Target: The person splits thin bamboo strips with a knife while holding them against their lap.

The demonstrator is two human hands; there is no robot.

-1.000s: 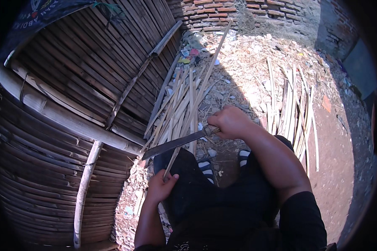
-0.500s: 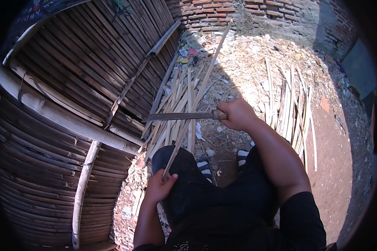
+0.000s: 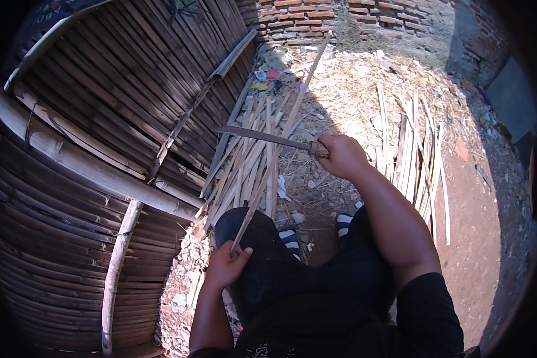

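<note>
My left hand (image 3: 228, 265) is closed round the near end of a long bamboo strip (image 3: 293, 113), beside my left thigh. The strip slants away from me, up and to the right, with its far end near the brick wall. My right hand (image 3: 343, 156) grips the wooden handle of a machete (image 3: 262, 136). The dark blade points left and crosses the strip at about its middle; whether it touches the strip I cannot tell. Below them, several pale bamboo strips (image 3: 244, 161) lie in a loose pile on the ground.
A bamboo-slat wall (image 3: 119, 89) with a thick bamboo rail (image 3: 89, 164) stands close on my left. More cut strips (image 3: 409, 155) lie on the right. Ahead is a brick wall (image 3: 298, 18). Stones, straw and scraps cover the ground round my sandalled feet (image 3: 290, 238).
The machete and my right hand have moved away from me along the strip, and the blade tip has swung farther up. My left hand and the strip are nearly unchanged.
</note>
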